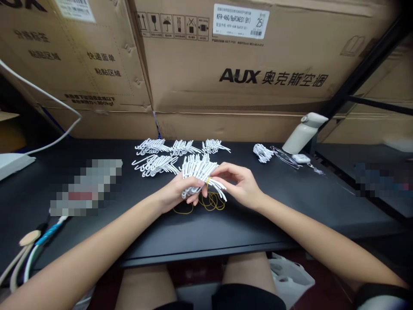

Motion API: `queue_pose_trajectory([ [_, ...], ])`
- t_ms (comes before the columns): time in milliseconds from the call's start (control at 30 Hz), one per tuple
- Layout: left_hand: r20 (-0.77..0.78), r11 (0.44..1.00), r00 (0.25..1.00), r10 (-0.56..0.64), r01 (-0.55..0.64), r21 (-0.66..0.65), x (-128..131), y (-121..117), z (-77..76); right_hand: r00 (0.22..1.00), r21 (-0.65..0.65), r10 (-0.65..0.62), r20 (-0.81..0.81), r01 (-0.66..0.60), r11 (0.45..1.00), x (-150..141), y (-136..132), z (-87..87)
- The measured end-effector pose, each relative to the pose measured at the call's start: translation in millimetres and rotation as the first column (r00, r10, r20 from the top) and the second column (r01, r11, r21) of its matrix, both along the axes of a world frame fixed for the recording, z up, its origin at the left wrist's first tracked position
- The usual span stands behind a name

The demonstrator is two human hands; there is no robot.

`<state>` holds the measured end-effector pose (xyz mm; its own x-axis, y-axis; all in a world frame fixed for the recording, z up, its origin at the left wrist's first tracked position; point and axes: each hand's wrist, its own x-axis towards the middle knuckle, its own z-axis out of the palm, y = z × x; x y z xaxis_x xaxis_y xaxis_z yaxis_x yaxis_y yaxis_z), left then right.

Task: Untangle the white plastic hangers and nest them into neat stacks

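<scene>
My left hand is closed around a bundle of white hooks, its thumb across the top and the curved ends pointing left. A yellow rubber band circles the straight ends. Fingers bent in a pinch, my right hand meets the bundle at that band; its fingertips are partly hidden. Loose yellow rubber bands lie on the black table just below the hands. Behind the held bundle sit several more piles of white hooks, in two rows.
A separate bundle of white hooks lies at the right, near glasses, a small white case and a tilted white bottle. Large cardboard boxes stand behind the table. At left lie a blurred-out device and cables.
</scene>
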<state>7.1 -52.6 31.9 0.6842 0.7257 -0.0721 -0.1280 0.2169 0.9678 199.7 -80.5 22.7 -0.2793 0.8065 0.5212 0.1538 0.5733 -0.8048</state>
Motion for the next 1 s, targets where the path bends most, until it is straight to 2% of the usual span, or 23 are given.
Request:
queue_pose_trajectory([
  [133, -0.014, 0.999, 1.000, 0.025, -0.025, 0.020, 0, 1, -1.2, 0.999, -0.075, 0.010, -0.030, -0.012, 0.997, -1, 0, 0.0],
  [233, -0.018, 0.998, 0.999, 0.051, -0.051, 0.041, 0, 2, -1.9, 0.996, -0.172, 0.076, -0.043, -0.083, 0.982, 1, 2, 2.7],
  [433, 0.024, 0.979, 0.980, 0.196, -0.197, 0.056, 2, 2, -0.6, 0.945, -0.442, 0.193, -0.263, -0.297, 0.846, 5, 12, 5.8],
  [533, 0.061, 0.935, 0.940, 0.334, -0.339, 0.106, 3, 3, -0.7, 0.926, -0.474, 0.183, -0.331, -0.331, 0.816, 6, 16, 5.9],
  [633, 0.120, 0.855, 0.871, 0.476, -0.491, 0.170, 2, 5, -0.8, 0.920, -0.454, 0.139, -0.366, -0.307, 0.837, 8, 18, 7.6],
  [700, 0.141, 0.851, 0.851, 0.506, -0.519, 0.079, 0, 8, -0.8, 0.919, -0.448, 0.152, -0.365, -0.316, 0.836, 9, 18, 9.8],
  [800, 0.140, 0.843, 0.831, 0.539, -0.533, -0.076, -3, 12, -0.8, 0.914, -0.476, 0.184, -0.363, -0.352, 0.806, 10, 18, 12.8],
  [833, 0.135, 0.827, 0.817, 0.561, -0.559, -0.059, -3, 12, -0.7, 0.915, -0.502, 0.189, -0.357, -0.359, 0.787, 11, 18, 13.2],
  [900, 0.119, 0.801, 0.802, 0.585, -0.595, 0.073, -2, 9, -0.1, 0.915, -0.562, 0.187, -0.357, -0.371, 0.739, 12, 19, 12.9],
  [967, 0.105, 0.790, 0.819, 0.565, -0.573, 0.219, 1, 4, 0.9, 0.901, -0.593, 0.160, -0.404, -0.391, 0.704, 15, 21, 11.7],
  [1000, 0.100, 0.800, 0.835, 0.541, -0.548, 0.245, 3, 1, 1.4, 0.891, -0.588, 0.144, -0.431, -0.398, 0.704, 16, 21, 11.1],
])
